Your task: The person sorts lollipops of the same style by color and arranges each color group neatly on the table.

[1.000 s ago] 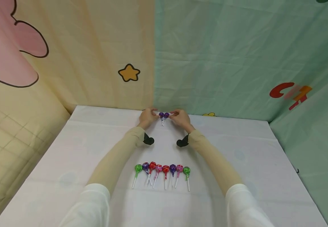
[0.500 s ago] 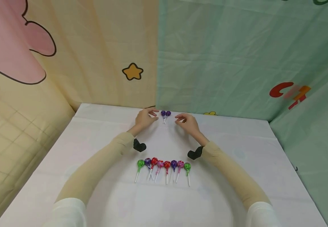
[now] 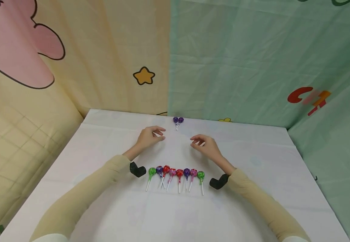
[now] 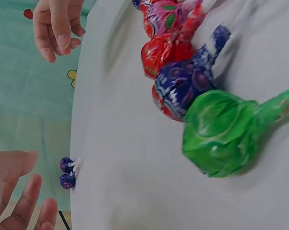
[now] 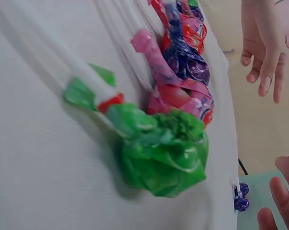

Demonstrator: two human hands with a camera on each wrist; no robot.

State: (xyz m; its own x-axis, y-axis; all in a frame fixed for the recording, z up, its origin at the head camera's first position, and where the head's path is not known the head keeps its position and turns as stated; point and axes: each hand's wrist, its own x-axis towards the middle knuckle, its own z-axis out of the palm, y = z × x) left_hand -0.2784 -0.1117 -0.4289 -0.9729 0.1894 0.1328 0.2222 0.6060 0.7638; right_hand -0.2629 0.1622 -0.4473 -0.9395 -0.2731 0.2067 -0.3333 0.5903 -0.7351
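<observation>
Two purple lollipops (image 3: 178,120) lie side by side at the table's far edge, their white sticks crossing. My left hand (image 3: 149,137) hovers to their lower left, fingers loosely bent and holding nothing. On the other side my right hand (image 3: 205,145) is held above the table, also bare, with relaxed fingers. Nearer to me is a row of several wrapped lollipops, heads pointing away. A green lollipop (image 4: 221,134) is at the row's left end, beside a purple one (image 4: 183,88). Another green lollipop (image 5: 166,155) ends the row on the right, next to a pink one (image 5: 183,98).
A white cloth covers the table (image 3: 175,215). Behind it hang a yellow curtain (image 3: 108,67) and a green curtain (image 3: 238,67) with cartoon prints. Black wrist mounts (image 3: 137,170) sit at both cuffs, close to the ends of the lollipop row.
Both hands have come away from the two purple lollipops, drawing back toward me and apart. The pair stays at the far edge. The near row looks unmoved; the head view has shifted slightly.
</observation>
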